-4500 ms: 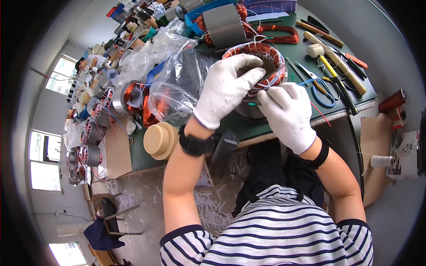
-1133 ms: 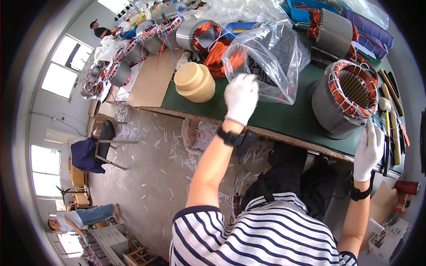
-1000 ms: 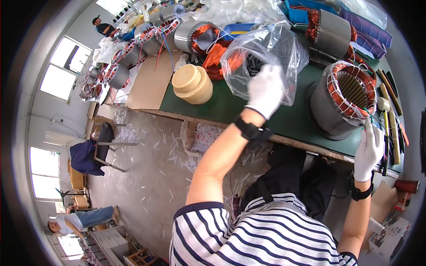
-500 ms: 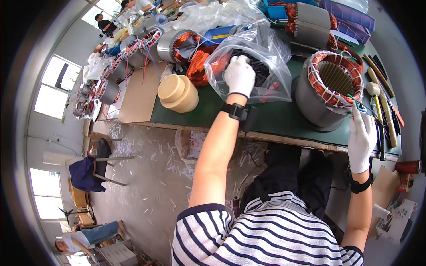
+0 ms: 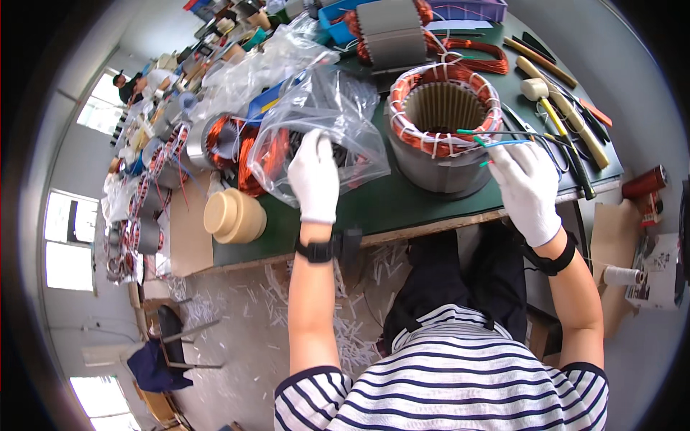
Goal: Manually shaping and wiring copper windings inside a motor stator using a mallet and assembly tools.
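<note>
My left hand (image 5: 314,179), in a white glove, is at the mouth of a clear plastic bag (image 5: 352,122). Its fingers are bent and pressed together; whatever they pinch is hidden. Small dark pieces (image 5: 350,159) show through the film beside it. My right hand (image 5: 528,190), also gloved, closes round thin lead wires (image 5: 509,142) with green ends. Those wires lie at the near right rim of an upright grey motor stator (image 5: 438,169), whose top carries a ring of copper winding (image 5: 444,147) laced with white cord.
A cream stepped plastic block (image 5: 236,217) stands left of the bag on the green bench (image 5: 366,214). Behind lies another wound stator (image 5: 392,32). A white-headed mallet (image 5: 535,90), wooden sticks and other tools lie right. More stators (image 5: 201,147) line the far left.
My left hand has drawn back from the dark pieces toward the bag's near edge. My right hand stays by the stator's lead wires. The whole view has shifted, moving the bench things leftward.
</note>
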The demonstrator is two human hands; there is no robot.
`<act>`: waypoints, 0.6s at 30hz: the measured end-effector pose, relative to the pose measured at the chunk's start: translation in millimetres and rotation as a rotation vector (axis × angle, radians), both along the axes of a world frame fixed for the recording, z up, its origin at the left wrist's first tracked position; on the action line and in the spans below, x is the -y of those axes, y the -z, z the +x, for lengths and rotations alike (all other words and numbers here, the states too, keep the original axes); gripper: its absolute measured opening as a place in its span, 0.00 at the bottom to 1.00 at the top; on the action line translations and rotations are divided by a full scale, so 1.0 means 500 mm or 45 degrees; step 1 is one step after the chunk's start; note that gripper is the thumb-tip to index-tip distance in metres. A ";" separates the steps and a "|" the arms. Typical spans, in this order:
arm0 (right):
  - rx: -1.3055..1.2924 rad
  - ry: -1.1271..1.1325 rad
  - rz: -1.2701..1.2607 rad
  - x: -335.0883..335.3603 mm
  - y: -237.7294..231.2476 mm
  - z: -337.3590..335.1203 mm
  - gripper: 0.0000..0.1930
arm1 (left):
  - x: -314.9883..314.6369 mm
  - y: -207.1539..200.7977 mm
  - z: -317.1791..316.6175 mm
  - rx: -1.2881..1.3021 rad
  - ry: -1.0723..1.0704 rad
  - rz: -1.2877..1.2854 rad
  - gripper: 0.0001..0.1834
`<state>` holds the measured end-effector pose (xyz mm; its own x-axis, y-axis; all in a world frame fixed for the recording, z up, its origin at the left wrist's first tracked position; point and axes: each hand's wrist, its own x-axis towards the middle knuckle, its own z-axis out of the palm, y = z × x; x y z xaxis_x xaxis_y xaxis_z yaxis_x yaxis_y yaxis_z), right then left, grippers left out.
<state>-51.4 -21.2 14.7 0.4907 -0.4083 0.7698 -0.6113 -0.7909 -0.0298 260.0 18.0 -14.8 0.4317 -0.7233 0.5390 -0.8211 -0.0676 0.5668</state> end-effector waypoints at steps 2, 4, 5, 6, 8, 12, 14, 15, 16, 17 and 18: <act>-0.064 -0.004 0.064 -0.012 -0.023 -0.002 0.16 | -0.046 -0.030 -0.041 -0.087 0.073 -0.067 0.14; 0.054 -0.087 0.072 -0.026 -0.044 -0.011 0.15 | -0.088 -0.083 -0.096 0.002 0.113 0.032 0.17; 0.166 -0.181 0.077 -0.028 -0.051 -0.017 0.14 | -0.095 -0.103 -0.122 -0.016 0.190 0.027 0.19; 0.322 -0.218 0.102 -0.028 -0.062 -0.018 0.11 | -0.092 -0.116 -0.133 0.098 0.307 -0.119 0.19; 0.478 -0.149 0.274 -0.006 -0.074 -0.006 0.11 | -0.082 -0.138 -0.174 -0.403 0.406 -0.017 0.19; 0.198 -0.285 0.367 0.039 -0.078 0.018 0.09 | -0.041 -0.164 -0.218 -0.159 0.638 -0.023 0.11; 0.195 -0.266 0.349 0.041 -0.073 0.024 0.08 | -0.025 -0.165 -0.223 -0.107 0.686 -0.049 0.09; 0.201 -0.256 0.298 0.039 -0.071 0.026 0.08 | -0.020 -0.164 -0.221 -0.039 0.722 -0.082 0.09; 0.206 -0.246 0.247 0.037 -0.069 0.029 0.07 | -0.017 -0.163 -0.220 0.029 0.758 -0.114 0.09; 0.208 -0.233 0.223 0.034 -0.068 0.034 0.06 | -0.016 -0.163 -0.220 0.034 0.758 -0.110 0.09; 0.213 -0.233 0.225 0.033 -0.069 0.036 0.06 | -0.015 -0.164 -0.219 0.040 0.775 -0.138 0.09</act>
<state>-33.5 -37.7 49.4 0.4410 -0.4593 0.7711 -0.4339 -0.8611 -0.2648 150.5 25.4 67.3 -0.0583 -0.7752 0.6290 -0.7109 0.4746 0.5190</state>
